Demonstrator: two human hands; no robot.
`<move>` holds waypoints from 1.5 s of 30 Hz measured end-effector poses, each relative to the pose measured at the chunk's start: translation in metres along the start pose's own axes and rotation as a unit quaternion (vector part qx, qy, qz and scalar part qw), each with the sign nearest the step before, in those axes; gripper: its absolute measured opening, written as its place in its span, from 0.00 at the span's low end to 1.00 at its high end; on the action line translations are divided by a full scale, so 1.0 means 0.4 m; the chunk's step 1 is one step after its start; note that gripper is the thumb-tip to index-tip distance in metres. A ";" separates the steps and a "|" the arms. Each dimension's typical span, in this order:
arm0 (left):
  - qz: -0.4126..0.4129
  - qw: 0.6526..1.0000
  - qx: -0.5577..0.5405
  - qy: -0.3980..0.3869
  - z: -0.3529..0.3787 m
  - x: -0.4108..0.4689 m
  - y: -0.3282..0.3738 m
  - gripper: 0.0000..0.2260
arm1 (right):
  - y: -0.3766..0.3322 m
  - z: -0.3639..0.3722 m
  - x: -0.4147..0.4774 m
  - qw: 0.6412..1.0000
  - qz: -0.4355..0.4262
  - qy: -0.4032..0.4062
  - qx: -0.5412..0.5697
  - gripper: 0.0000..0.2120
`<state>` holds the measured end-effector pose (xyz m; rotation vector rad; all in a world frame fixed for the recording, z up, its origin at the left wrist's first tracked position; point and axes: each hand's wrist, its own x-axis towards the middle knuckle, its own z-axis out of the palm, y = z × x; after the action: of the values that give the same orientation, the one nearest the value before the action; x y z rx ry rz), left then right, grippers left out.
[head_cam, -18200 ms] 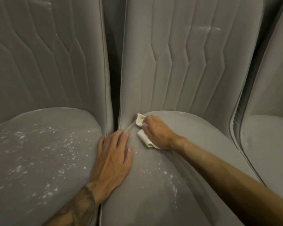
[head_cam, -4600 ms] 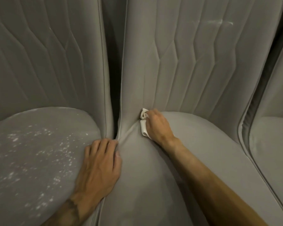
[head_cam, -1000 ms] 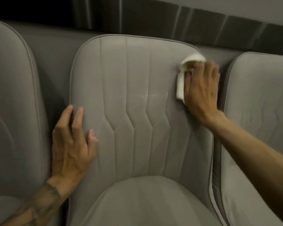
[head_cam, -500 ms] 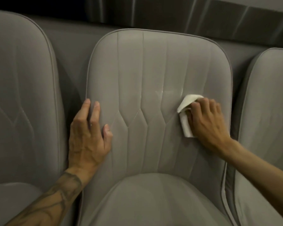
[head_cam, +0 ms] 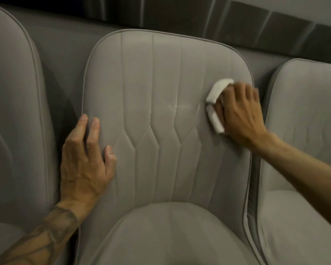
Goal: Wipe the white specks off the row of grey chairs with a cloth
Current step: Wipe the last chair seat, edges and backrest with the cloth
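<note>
The middle grey chair's quilted backrest (head_cam: 166, 83) fills the view, with its seat cushion (head_cam: 172, 236) below. A faint white streak (head_cam: 180, 107) crosses the stitching at mid-back. My right hand (head_cam: 239, 113) grips a folded white cloth (head_cam: 215, 104) and presses it against the backrest's right side, near the edge piping. My left hand (head_cam: 84, 159) lies flat with straight fingers on the backrest's left edge. No loose specks show on this seat.
A grey chair on the left (head_cam: 13, 111) and another on the right (head_cam: 304, 131) stand close beside the middle one, with narrow dark gaps between them. A dark panelled wall (head_cam: 180, 14) runs behind the chair tops.
Half a second ago the cloth was lower on the backrest, level with the streak's underside; my right hand has carried it up and to the right. My left hand stayed on the left edge.
</note>
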<state>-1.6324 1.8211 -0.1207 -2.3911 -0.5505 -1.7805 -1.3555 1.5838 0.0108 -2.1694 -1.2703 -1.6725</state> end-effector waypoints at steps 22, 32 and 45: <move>-0.004 1.000 -0.014 -0.002 -0.003 -0.002 -0.005 0.27 | -0.093 -0.002 -0.222 0.999 -0.016 -0.047 0.015 0.11; -0.001 1.000 -0.018 0.006 0.000 -0.003 -0.006 0.27 | -0.076 0.017 -0.183 0.999 0.009 -0.034 -0.025 0.09; -0.005 1.000 -0.026 0.005 -0.003 -0.001 -0.003 0.26 | -0.106 -0.004 -0.295 0.985 -0.129 -0.114 -0.002 0.10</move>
<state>-1.6341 1.8218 -0.1210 -2.4176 -0.5221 -1.8318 -1.3893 1.5468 -0.1042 -2.3371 -1.6737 -1.5413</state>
